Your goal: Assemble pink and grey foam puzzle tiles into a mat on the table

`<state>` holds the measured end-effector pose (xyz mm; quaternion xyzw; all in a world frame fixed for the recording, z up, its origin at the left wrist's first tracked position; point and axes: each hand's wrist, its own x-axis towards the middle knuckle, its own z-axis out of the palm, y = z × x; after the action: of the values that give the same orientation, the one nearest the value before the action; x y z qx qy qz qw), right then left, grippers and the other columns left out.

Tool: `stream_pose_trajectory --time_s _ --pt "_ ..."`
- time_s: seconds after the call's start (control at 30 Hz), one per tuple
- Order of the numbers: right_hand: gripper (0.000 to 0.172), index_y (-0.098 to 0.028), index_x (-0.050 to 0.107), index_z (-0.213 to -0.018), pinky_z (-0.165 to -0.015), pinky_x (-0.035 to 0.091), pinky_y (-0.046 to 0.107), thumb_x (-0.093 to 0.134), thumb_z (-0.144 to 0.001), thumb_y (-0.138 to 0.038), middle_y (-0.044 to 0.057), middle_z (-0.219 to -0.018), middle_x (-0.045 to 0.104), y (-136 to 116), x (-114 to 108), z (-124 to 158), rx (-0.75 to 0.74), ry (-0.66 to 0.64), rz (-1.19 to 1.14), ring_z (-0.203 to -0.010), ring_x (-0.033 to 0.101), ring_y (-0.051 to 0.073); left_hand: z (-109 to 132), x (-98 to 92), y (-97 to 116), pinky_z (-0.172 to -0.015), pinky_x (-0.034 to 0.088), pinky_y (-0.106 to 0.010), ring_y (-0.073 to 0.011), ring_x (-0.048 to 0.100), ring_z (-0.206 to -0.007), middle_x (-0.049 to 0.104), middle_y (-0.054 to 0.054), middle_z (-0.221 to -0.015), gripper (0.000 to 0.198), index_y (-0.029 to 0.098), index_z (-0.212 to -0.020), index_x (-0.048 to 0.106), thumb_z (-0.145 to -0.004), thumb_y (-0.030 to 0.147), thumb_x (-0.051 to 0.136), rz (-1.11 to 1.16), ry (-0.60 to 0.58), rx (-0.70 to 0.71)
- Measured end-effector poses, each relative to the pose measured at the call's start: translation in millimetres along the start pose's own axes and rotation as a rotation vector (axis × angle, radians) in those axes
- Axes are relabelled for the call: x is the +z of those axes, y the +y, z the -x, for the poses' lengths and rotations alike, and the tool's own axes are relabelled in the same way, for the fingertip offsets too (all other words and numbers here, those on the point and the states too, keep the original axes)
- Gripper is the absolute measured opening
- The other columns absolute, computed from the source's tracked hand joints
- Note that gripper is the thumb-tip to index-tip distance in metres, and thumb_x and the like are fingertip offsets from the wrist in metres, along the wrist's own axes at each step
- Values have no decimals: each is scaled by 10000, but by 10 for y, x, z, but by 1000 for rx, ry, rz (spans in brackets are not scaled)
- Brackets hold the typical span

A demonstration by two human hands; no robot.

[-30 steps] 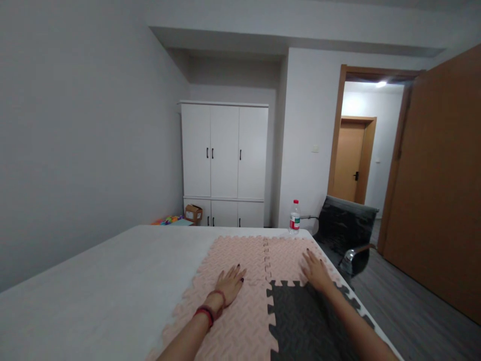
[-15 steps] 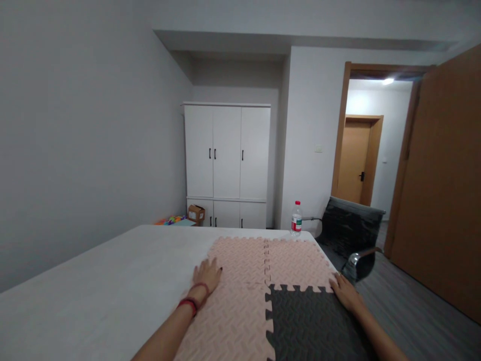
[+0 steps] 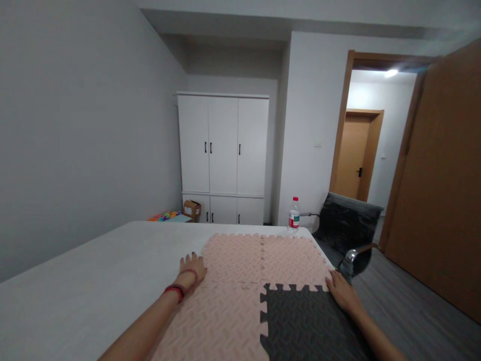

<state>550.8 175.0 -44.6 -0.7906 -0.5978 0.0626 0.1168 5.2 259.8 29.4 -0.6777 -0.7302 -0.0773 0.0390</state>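
Observation:
Pink foam mat tiles (image 3: 233,260) with jigsaw edges lie flat over the right part of the white table. A black foam mat tile (image 3: 300,318) rests at the near right; its toothed left and far edges show against the pink. My left hand (image 3: 192,269), with red bands at the wrist, lies with fingers spread at the left edge of the pink tiles, palm down. On the right, my right hand (image 3: 341,290) rests its fingers where the pink and black tiles meet near the table's right edge. Its fingers are stretched out and grip nothing visible.
The white table (image 3: 101,276) extends to the left. A water bottle (image 3: 294,215) with a red cap stands at its far right corner. Beyond the right edge is a black chair (image 3: 347,225). A cardboard box (image 3: 192,208) sits by the white cabinet (image 3: 223,145).
My left hand has moved left, off the pink surface to its left edge. The right hand stays nearly in place. The seam between the far pink tiles looks narrower, and the camera view has shifted slightly.

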Motion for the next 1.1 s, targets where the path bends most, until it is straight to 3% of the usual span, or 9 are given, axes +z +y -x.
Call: stream_pose_trajectory --time_s 0.07,0.17,0.27,0.37,0.47,0.57,0.7,0.83,1.1 --pt "644 -117 283 -1392 -1059 250 435 154 -866 -465 102 -1465 276 -5 -5 2 1 11 26 -1353 212 215 -196 -119 303 -1016 292 -557 -285 380 -1238 393 -93 -1371 433 191 -1240 469 -848 360 546 9 30 116" --pt "645 -116 305 -1382 -1048 271 431 162 -860 -467 98 -1455 299 -19 -19 7 -1 34 47 -1344 238 214 -461 -167 987 -1006 319 -540 -275 399 -1224 385 -91 -1379 441 206 -1268 442 -863 362 523 62 41 358" --pt "653 -116 320 -1375 -1046 276 423 160 -857 -480 96 -1449 312 -25 -33 7 -7 51 30 -1337 254 211 -530 8 1655 -969 377 -512 -256 456 -1169 432 -92 -1336 420 204 -1253 454 -867 359 518 108 9 515" --pt "654 -139 325 -1375 -1042 284 420 166 -851 -497 89 -1446 320 -21 -29 -1 -3 47 12 -1333 267 210 -480 284 2005 -934 417 -492 -244 493 -1125 471 -92 -1291 398 191 -1226 475 -866 351 525 121 -36 541" --pt "670 -138 330 -1375 -1043 288 413 155 -845 -509 94 -1450 312 -15 -3 -7 -3 52 21 -1342 249 215 -532 438 2047 -910 439 -475 -233 514 -1092 494 -89 -1259 379 184 -1204 491 -864 349 528 120 -83 534" --pt "692 -125 323 -1378 -1057 278 389 137 -841 -521 95 -1454 304 -8 32 -14 -1 67 16 -1349 231 209 -715 418 2023 -885 458 -450 -215 538 -1049 525 -82 -1215 347 180 -1167 517 -865 350 527 124 -115 554" --pt "685 -139 335 -1373 -1068 267 378 141 -839 -522 83 -1449 318 15 77 -50 1 66 -1 -1349 228 205 -906 378 2144 -905 441 -471 -230 519 -1083 500 -88 -1249 380 181 -1200 493 -864 355 527 136 -74 519" --pt "673 -140 339 -1370 -1065 272 380 149 -840 -509 89 -1448 319 21 98 -78 -2 59 1 -1346 238 207 -970 468 2282 -929 419 -491 -243 496 -1119 479 -91 -1279 394 185 -1214 484 -862 354 529 134 -43 487" --pt "670 -148 310 -1382 -1063 265 406 174 -843 -522 85 -1459 295 14 46 -77 12 27 -10 -1346 239 222 -1101 614 2344 -913 432 -481 -237 509 -1098 490 -90 -1263 392 182 -1208 486 -862 359 529 104 -8 483"
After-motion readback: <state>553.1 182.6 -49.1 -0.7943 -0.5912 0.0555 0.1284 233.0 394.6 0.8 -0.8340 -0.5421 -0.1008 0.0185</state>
